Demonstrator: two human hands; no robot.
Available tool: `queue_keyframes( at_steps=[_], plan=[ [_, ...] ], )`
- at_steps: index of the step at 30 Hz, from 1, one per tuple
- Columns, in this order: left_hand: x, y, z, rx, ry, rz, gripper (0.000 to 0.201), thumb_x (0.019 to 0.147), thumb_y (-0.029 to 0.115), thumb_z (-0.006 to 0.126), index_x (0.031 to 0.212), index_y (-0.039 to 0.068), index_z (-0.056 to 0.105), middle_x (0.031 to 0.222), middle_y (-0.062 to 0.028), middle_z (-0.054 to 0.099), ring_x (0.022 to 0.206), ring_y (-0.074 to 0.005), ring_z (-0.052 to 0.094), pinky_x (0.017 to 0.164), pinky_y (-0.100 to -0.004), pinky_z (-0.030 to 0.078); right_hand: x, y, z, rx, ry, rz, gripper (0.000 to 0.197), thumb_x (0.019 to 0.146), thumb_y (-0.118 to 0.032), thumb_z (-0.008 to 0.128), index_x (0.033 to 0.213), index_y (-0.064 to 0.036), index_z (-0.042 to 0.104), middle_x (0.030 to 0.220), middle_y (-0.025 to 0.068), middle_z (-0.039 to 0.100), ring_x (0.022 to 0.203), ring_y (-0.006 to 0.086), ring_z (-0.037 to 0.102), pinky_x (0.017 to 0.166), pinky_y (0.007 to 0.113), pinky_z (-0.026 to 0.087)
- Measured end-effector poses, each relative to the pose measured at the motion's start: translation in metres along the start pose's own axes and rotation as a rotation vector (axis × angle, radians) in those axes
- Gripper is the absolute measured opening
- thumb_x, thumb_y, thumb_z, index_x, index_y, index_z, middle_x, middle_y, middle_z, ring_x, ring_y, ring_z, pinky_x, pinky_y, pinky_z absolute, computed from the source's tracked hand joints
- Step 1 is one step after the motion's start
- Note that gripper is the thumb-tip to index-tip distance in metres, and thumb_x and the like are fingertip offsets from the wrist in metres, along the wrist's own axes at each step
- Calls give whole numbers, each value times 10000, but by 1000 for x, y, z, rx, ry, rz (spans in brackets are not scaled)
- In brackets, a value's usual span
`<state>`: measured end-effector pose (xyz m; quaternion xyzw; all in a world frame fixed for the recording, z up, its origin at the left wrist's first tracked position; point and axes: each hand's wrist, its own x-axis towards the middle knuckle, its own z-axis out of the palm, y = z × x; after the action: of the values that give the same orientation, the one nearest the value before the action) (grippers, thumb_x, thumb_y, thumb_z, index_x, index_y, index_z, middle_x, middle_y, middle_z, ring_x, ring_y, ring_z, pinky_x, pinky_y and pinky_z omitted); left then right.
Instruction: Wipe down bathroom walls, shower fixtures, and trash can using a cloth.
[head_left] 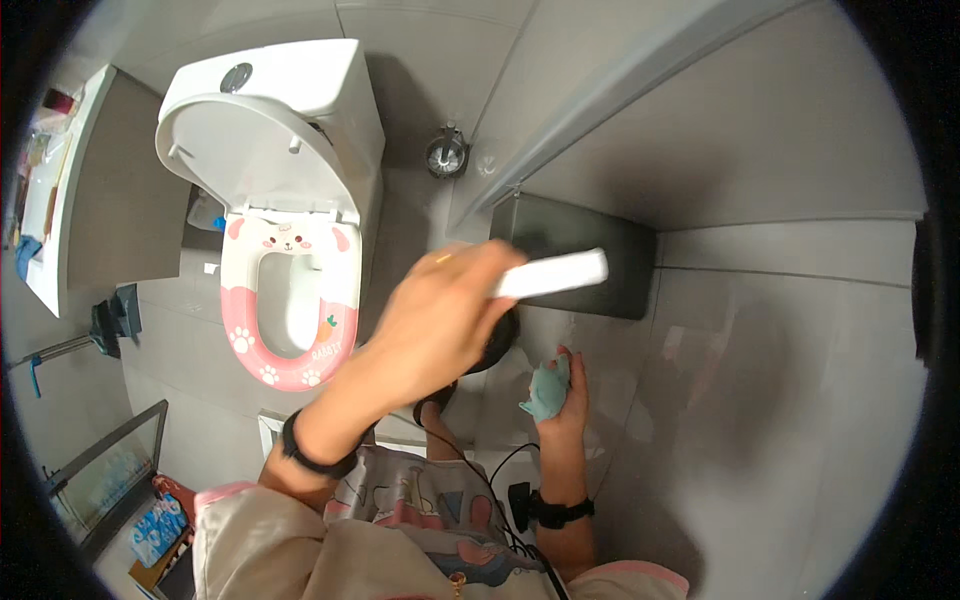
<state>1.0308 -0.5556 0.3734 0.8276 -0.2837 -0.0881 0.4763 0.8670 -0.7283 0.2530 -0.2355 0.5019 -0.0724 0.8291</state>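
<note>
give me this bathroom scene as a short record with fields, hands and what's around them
place: tiled bathroom, seen from above
left hand: left hand raised, gripping a white handle
right hand: right hand lower down, closed on a teal cloth
wrists: a black band on each
toilet: white toilet, lid up, with a pink and white padded seat
floor: dark mat by the wall; round metal drain
unclear: what is on the handle's far end, hidden by the hand

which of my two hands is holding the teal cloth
Your right hand, the lower one by the grey wall, grips the crumpled teal cloth. The raised left hand holds a white bar-shaped object instead.
</note>
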Motion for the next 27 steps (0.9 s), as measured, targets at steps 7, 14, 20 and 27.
queue_keyframes(
  at_steps=[7, 14, 20, 27],
  plan=[
    [81, -27, 83, 408, 87, 328, 285, 638, 15, 575, 912, 41, 503, 833, -92, 531, 844, -271, 486, 731, -364, 375, -29, 4, 2, 93, 62, -9, 238, 845, -198, 497, 1031, -55, 536, 934, 52, 559, 836, 209, 550, 724, 359, 463],
    [48, -27, 69, 449, 175, 306, 518, 697, 87, 608, 1184, 49, 433, 1142, -153, 450, 1059, -313, 431, 904, -388, 330, -43, -9, 47, -87, -3, -571, 291, 756, 23, 511, 1046, 18, 495, 1040, 107, 535, 981, 255, 520, 839, 375, 423],
    [-27, -23, 27, 178, 241, -4, 461, 699, 38, 636, 1126, 24, 462, 1162, -177, 426, 1066, -359, 411, 903, -398, 351, 3, -30, 92, -1110, 125, -1493, 299, 754, 69, 485, 1031, -26, 545, 1087, 102, 549, 1025, 287, 497, 914, 384, 341],
    [-65, 13, -68, 76, 400, -71, 408, 731, 21, 602, 1122, 36, 486, 1164, -131, 472, 1064, -260, 475, 830, -325, 416, -1, 6, 114, -1485, -151, -1625, 241, 730, 47, 538, 941, -44, 612, 1091, 49, 578, 1050, 236, 486, 894, 369, 340]
  ],
)
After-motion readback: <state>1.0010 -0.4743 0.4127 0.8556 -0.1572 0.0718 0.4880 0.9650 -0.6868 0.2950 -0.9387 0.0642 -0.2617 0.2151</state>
